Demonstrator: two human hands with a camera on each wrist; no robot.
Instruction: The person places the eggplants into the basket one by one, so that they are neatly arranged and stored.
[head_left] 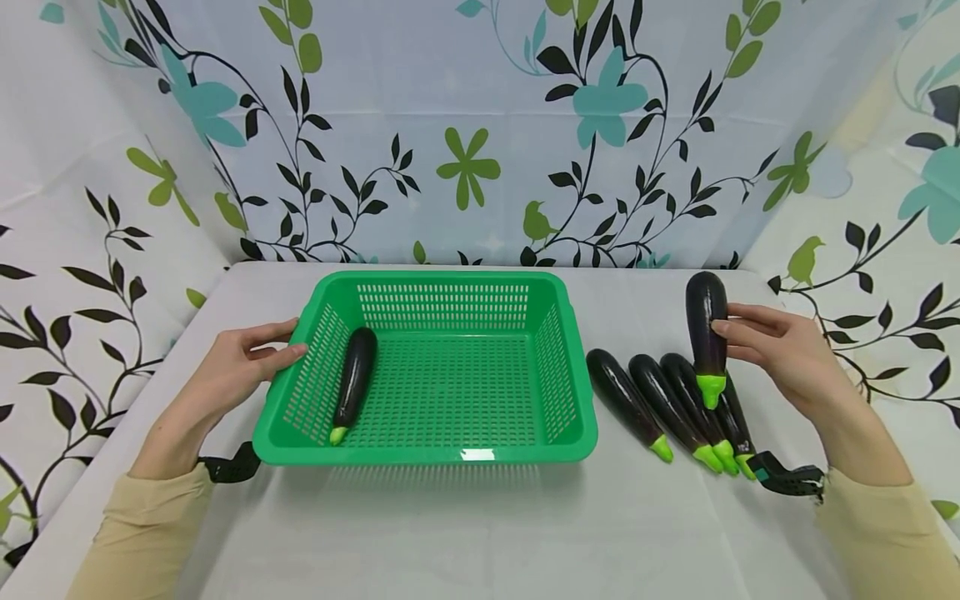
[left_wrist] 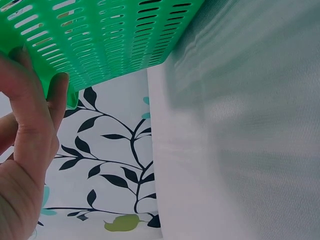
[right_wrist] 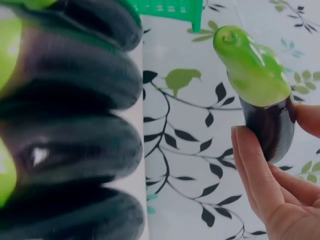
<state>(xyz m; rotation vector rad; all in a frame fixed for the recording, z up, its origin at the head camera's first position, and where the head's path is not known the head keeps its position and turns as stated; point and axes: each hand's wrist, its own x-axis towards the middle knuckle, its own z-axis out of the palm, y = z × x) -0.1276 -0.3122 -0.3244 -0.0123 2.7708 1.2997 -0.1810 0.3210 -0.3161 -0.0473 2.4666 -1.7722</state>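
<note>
Where a beige sleeve (head_left: 146, 525) ends at far left, the left hand (head_left: 232, 362) grips the left rim of a green basket (head_left: 423, 455), its thumb and fingers closed down on the plastic edge. A black device (head_left: 232, 464) sits at that wrist. The basket stands on a white table (head_left: 420, 533), and in it one eggplant (head_left: 356, 379) lies along the left wall, its green stem end toward the person. Just right of the basket, four eggplants (head_left: 624, 396) lie on the table side by side at a slant, stem ends also toward the person. Over the right end of this row, a sixth eggplant (head_left: 705, 321) is up in the air, stem end toward the person. The right hand (head_left: 783, 350) pinches it from the right, thumb and fingers parted only by its width. Past the wrist comes a right sleeve (head_left: 877, 533). Behind everything hangs a patterned cloth (head_left: 405, 83) with leaves, flowers and birds.
</note>
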